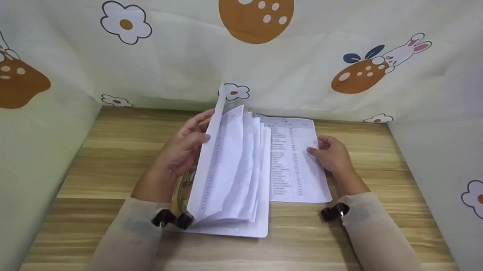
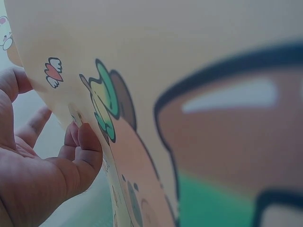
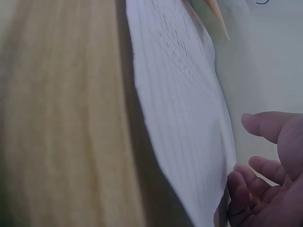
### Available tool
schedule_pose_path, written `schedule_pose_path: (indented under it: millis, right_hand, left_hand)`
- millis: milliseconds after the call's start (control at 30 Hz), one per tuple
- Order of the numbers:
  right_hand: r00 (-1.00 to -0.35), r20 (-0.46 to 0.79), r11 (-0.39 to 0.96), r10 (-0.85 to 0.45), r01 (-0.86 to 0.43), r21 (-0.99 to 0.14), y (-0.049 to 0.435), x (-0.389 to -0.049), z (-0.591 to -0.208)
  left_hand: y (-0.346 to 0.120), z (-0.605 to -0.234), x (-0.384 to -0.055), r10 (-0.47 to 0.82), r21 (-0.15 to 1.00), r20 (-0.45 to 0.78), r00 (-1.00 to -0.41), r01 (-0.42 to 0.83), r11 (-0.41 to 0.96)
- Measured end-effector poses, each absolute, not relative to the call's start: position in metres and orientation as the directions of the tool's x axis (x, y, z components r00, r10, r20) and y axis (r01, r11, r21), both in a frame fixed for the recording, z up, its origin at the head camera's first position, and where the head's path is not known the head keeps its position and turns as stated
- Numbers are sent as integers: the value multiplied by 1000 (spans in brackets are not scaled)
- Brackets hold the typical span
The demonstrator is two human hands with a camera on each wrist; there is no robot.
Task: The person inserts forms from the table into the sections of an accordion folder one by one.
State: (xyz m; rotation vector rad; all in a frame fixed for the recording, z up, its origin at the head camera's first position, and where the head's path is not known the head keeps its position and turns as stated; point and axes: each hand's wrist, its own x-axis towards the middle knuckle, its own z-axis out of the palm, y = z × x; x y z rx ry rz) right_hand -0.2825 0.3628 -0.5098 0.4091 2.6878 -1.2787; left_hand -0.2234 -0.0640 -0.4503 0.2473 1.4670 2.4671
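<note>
My left hand [image 1: 185,147] grips the raised cover of a partly open folder [image 1: 265,174] on the wooden table [image 1: 302,246]. Beside it, my right hand [image 1: 334,155] touches the printed sheet's [image 1: 293,167] right edge; whether pinching, I cannot tell.

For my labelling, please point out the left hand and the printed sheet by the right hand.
Left hand [image 1: 184,148]: head view, middle of the hand.
Printed sheet [image 1: 297,165]: head view, middle of its face.

We see the folder [image 1: 265,186] mid-frame on the table [image 1: 293,256], the sheet [image 1: 299,167] to its right, and the curtain [image 1: 179,58] behind both, across the frame's top.
</note>
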Motion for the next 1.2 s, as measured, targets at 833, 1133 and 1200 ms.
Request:
schedule_pose_path:
  millis: [833, 1133, 1200]
  right_hand:
    - [-954, -283, 773, 99, 252, -582, 361, -289, -511]
    - [-950, -288, 757, 116, 273, -594, 361, -291, -509]
    - [-952, -282, 752, 120, 273, -601, 361, -291, -509]
  left_hand:
    - [-66, -452, -224, 343, 877, 22, -939, -147, -458]
    - [-66, -450, -223, 339, 888, 15, -941, -144, -438]
    - [-66, -450, -223, 342, 885, 16, -940, -145, -441]
